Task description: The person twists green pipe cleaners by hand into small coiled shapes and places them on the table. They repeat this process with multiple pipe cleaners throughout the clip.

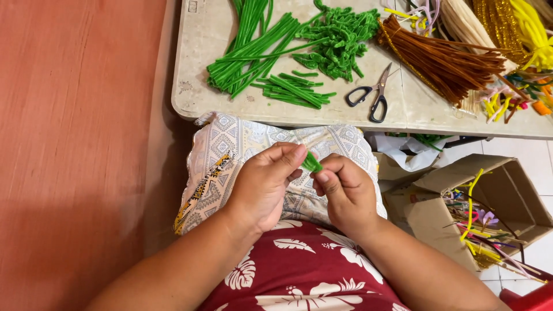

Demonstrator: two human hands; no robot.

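Both hands, left [266, 183] and right [344, 193], pinch a green pipe-cleaner piece [311, 163] below a pale table [196, 86] beside an orange wall [75, 144].

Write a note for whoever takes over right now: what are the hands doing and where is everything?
Left hand and right hand: both pinch one small green piece over the lap.
On the table: long green stems, short cut bits, a heap of shaped green pieces, scissors, brown stems.
Box of mixed stems at right.
Done: the heap. Left: the uncut stems.
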